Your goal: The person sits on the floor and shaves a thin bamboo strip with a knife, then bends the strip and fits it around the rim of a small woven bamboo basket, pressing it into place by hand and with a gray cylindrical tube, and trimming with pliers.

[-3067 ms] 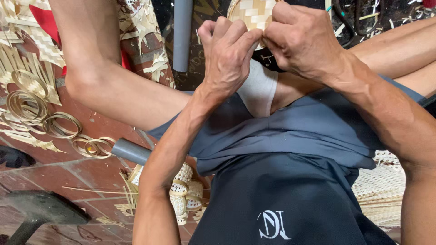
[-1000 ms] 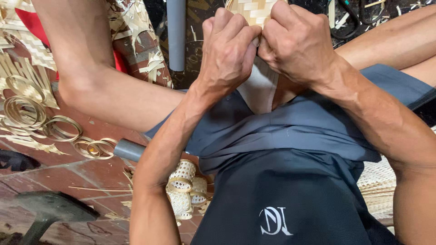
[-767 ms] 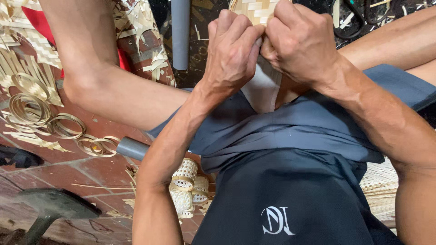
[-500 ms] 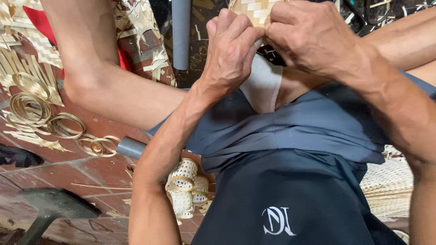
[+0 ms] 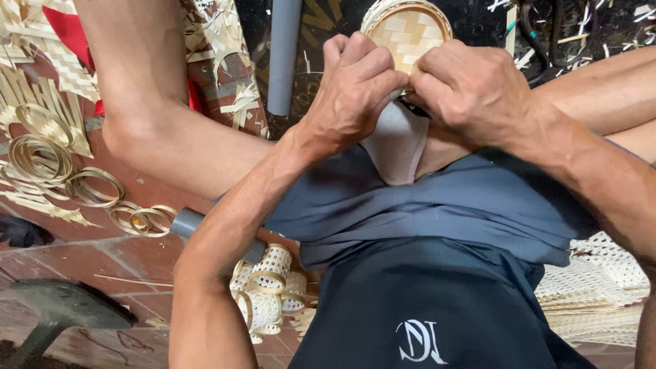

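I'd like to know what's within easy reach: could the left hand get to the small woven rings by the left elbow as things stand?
Probably yes: the small woven rings lie uncovered beside the forearm, but the left hand would first have to release the round woven basket.

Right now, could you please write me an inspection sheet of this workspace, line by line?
Surface: reddish tiled floor, littered with bamboo scraps.
Job's things: small round woven basket, gripped at its near rim.
Clutter: coiled bamboo rings; small woven cylinders; grey pipe; woven mat.
Grippers: left hand and right hand, both clenched on the basket's rim.
Cables: dark cords, top right.
Surroundings: sitter's bare legs, dark shorts.
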Action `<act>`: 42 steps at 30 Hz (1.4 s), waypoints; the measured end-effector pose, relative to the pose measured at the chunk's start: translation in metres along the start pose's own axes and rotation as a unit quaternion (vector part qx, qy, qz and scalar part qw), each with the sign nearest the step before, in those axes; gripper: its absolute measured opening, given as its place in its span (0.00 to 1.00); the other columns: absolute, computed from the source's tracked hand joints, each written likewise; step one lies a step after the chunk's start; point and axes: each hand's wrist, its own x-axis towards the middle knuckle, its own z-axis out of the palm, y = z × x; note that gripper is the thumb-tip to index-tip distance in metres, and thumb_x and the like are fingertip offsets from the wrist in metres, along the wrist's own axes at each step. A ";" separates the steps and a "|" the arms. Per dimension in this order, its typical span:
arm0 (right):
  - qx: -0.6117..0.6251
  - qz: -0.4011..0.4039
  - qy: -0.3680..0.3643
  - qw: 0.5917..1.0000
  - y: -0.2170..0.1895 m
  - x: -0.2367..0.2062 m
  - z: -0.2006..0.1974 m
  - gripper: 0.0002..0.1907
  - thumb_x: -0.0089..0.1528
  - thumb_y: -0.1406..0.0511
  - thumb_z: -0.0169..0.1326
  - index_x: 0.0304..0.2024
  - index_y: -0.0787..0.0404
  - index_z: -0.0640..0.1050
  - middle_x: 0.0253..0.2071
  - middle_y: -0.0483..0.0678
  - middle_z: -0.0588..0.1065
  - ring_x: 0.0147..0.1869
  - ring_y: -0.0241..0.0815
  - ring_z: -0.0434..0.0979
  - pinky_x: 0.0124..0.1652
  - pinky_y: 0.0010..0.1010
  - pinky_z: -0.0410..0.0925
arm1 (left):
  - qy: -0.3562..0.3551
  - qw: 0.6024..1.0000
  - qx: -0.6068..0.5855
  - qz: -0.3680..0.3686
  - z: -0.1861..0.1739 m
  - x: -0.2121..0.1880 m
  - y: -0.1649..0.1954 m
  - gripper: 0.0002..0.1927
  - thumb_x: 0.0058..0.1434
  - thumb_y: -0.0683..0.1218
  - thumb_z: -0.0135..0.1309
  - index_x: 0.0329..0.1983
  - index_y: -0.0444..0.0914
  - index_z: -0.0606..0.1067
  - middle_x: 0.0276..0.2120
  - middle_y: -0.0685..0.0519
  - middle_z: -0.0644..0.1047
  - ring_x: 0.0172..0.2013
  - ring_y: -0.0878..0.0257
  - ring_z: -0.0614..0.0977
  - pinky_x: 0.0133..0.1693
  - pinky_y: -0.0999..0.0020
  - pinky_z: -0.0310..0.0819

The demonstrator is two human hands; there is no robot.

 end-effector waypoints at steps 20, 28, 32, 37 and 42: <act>-0.002 -0.029 0.076 0.997 -0.002 -0.008 0.020 0.07 0.56 0.69 0.62 0.34 0.63 0.76 0.34 0.46 0.71 0.37 0.44 0.73 0.33 0.34 0.67 | -0.037 0.998 -0.008 0.048 0.002 -0.002 -0.009 0.04 0.65 0.42 0.56 0.42 0.39 0.76 0.40 0.55 0.70 0.49 0.56 0.70 0.54 0.54 0.58; 0.023 -0.033 0.055 0.998 -0.001 0.001 0.006 0.10 0.53 0.69 0.63 0.36 0.64 0.77 0.36 0.48 0.73 0.39 0.47 0.74 0.35 0.37 0.68 | -0.027 0.997 0.027 0.069 -0.001 -0.004 -0.012 0.06 0.64 0.43 0.58 0.44 0.41 0.78 0.41 0.56 0.71 0.51 0.57 0.70 0.57 0.52 0.56; 0.129 0.020 0.092 0.987 -0.003 -0.001 -0.004 0.13 0.60 0.71 0.66 0.44 0.68 0.77 0.42 0.53 0.75 0.47 0.50 0.77 0.43 0.36 0.72 | 0.032 0.998 0.026 0.052 0.002 -0.007 -0.008 0.09 0.63 0.44 0.63 0.45 0.42 0.78 0.45 0.54 0.71 0.54 0.56 0.70 0.59 0.51 0.55; 0.102 0.064 0.114 0.986 -0.008 -0.019 0.006 0.16 0.60 0.72 0.69 0.47 0.68 0.78 0.43 0.53 0.75 0.45 0.51 0.77 0.43 0.37 0.72 | 0.059 0.997 -0.043 0.016 0.006 -0.011 -0.005 0.14 0.62 0.37 0.64 0.48 0.39 0.75 0.48 0.53 0.71 0.58 0.53 0.70 0.61 0.55 0.61; 0.215 0.222 0.197 0.930 -0.018 -0.035 0.031 0.07 0.72 0.75 0.65 0.50 0.67 0.80 0.42 0.53 0.76 0.43 0.44 0.77 0.41 0.31 0.71 | 0.046 0.994 -0.094 -0.016 0.003 -0.012 -0.005 0.19 0.61 0.37 0.67 0.51 0.39 0.72 0.50 0.51 0.72 0.59 0.51 0.70 0.60 0.55 0.62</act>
